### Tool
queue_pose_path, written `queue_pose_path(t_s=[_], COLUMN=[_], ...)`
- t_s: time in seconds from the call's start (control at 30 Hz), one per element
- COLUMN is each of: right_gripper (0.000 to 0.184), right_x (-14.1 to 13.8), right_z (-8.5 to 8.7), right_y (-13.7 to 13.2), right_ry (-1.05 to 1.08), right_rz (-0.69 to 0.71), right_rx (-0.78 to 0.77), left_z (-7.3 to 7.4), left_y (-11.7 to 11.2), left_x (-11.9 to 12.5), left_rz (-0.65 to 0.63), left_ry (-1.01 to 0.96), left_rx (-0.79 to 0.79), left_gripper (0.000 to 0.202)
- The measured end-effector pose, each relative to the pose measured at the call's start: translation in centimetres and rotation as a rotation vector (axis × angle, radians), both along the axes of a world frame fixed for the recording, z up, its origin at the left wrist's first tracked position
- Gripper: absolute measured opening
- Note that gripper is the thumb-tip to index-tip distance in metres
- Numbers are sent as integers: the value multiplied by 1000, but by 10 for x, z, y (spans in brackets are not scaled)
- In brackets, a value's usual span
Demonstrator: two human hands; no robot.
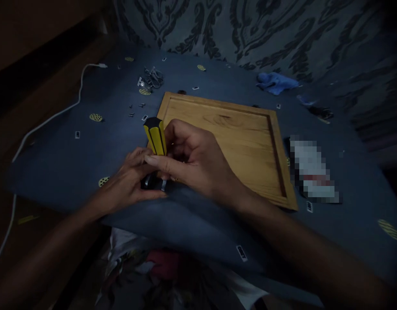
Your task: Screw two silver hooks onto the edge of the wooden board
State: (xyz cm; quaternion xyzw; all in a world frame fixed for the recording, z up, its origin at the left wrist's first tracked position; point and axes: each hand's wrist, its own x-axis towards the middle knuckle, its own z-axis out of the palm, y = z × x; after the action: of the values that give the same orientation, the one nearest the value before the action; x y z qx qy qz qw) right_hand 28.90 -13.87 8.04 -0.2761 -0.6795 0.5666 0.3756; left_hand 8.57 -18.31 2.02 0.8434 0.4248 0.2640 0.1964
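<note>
My right hand [198, 159] grips a screwdriver [157, 138] by its yellow and black handle, which stands nearly upright; the tip is hidden by my fingers. Just left of it, my left hand [132, 176] is closed, its fingers bent around a small shiny metal piece [164, 185] below the handle. Its exact kind cannot be made out. Under and beyond my right hand lies a wooden panel [240, 133] with a raised frame along its edges. Both hands are at its near left corner, which they partly cover.
On the blue patterned cloth [117, 137] lie loose screws [131, 114] and a pile of metal fittings [153, 78]. A blue rag [277, 82] lies at the back right, a blurred-out object [313, 170] right of the panel. A white cable [53, 122] runs down the left side.
</note>
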Motion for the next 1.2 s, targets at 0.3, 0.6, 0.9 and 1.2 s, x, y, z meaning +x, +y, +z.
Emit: queue_pose_path(t_s=[0.3, 0.6, 0.9, 1.2], right_gripper=[17, 37, 27, 18], right_x=[9, 4, 9, 8], right_z=[4, -2, -4, -16], right_y=[3, -1, 2, 3], right_ry=[25, -9, 46, -25], right_rz=[171, -46, -272, -233], right_rx=[62, 164, 230, 275], left_z=[1, 3, 7, 6], left_y=[1, 2, 3, 3], left_x=[-2, -2, 0, 2], left_rz=[-18, -4, -43, -26], left_ry=[18, 21, 12, 15], left_rx=[42, 27, 44, 68], left_gripper=[46, 51, 44, 44])
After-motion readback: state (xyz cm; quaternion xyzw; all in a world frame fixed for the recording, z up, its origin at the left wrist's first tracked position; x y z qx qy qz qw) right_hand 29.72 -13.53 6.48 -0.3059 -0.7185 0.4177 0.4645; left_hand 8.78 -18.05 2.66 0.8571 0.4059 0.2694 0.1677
